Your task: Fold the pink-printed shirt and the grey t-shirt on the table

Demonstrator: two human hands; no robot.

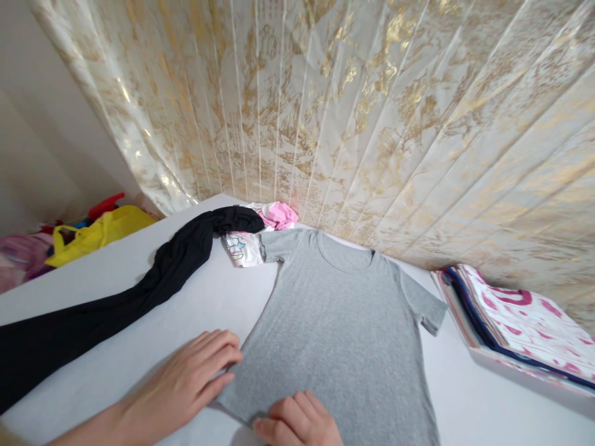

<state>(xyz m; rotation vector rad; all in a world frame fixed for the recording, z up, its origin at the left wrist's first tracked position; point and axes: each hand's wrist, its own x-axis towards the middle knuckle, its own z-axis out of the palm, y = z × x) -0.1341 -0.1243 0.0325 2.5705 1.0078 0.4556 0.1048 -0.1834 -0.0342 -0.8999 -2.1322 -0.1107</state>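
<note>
A grey short-sleeved T-shirt (344, 322) lies spread flat on a white surface, its neckline pointing away from me. At the shirt's left edge rests my left hand (186, 378), palm down, with fingers stretched out and slightly apart. My right hand (302, 421) is over the lower hem, its fingers curled and the thumb against the cloth, pinching it. The bottom of the shirt runs out of the frame. Its left sleeve touches a bundled white and pink printed garment (244, 248).
A long black garment (162, 272) stretches across the left of the white surface (237, 297). Folded clothes (525, 316) are stacked at the right. A yellow bag (106, 232) and other colourful items lie beyond the left edge. A gold-patterned curtain (325, 111) hangs behind.
</note>
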